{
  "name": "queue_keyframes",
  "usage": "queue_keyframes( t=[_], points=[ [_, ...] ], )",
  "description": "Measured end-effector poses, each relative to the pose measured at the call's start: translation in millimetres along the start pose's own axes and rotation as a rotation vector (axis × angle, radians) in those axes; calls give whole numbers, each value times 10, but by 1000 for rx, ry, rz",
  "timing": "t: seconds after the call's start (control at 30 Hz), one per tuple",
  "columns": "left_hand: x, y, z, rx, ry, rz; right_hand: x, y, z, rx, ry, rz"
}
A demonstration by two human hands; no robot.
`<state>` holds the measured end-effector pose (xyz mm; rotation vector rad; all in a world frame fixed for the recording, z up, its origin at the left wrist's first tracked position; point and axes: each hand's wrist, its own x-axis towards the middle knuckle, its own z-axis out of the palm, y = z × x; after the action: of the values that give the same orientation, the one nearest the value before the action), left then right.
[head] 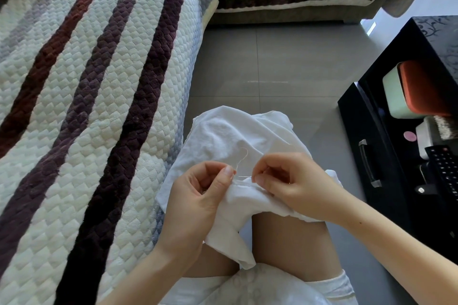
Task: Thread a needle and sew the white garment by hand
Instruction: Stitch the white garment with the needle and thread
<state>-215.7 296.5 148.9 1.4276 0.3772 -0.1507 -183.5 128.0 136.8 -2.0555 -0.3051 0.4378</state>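
Over our knees, we are pinching the white garment (223, 136) in the left grip (198, 193) and the needle (244, 176) in the right grip (292, 181) (easing the thread (244, 159) through gently).

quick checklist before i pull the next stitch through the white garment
1. Left hand grips the white garment at the folded edge: ok.
2. Right hand pinches the needle: ok.
3. Needle lies along the edge between both hands: ok.
4. Thread loops loosely above the fabric, no tangle seen: ok.
5. Thread passes through the needle's eye: cannot tell, too small.
6. Needle point clear of the left thumb: cannot tell.
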Motion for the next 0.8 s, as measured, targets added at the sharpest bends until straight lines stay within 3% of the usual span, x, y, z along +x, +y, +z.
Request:
queue_keyframes(
  t=[0.33, 0.53, 0.8],
  points=[
    [-6, 7, 7, 9, -20, 19, 65, -79, 108, 233, 81, 8],
    [10, -6, 0, -23, 9, 3, 74, -139, 91, 571, 92, 103],
    [5, -25, 13, -6, 21, -3, 33, -16, 17, -60, 19, 212]
  ],
)
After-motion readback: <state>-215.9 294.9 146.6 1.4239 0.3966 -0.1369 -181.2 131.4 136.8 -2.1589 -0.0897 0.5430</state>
